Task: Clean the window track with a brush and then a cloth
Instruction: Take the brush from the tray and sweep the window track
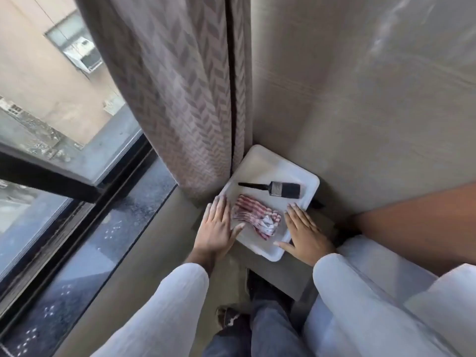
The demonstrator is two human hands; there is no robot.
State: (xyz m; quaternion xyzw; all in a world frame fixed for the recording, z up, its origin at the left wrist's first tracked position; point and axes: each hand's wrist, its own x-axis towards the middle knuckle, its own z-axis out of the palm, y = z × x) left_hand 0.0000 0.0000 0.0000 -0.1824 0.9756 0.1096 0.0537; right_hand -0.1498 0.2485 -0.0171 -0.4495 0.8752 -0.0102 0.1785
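Brush and striped cloth are both lying untouched in the white tray, center-right of frame. Left hand and right hand are flanking it, fingers spread flat, gripping nothing. Looks like setup; next is probably grabbing the brush for the window track, lower left.

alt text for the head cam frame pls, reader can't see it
Looking down, a left hand and right hand rest flat and open on either side of a white tray holding a black brush and a crumpled red-and-white striped cloth. The tray sits in a corner by a patterned curtain; the dusty dark window track runs along the left.
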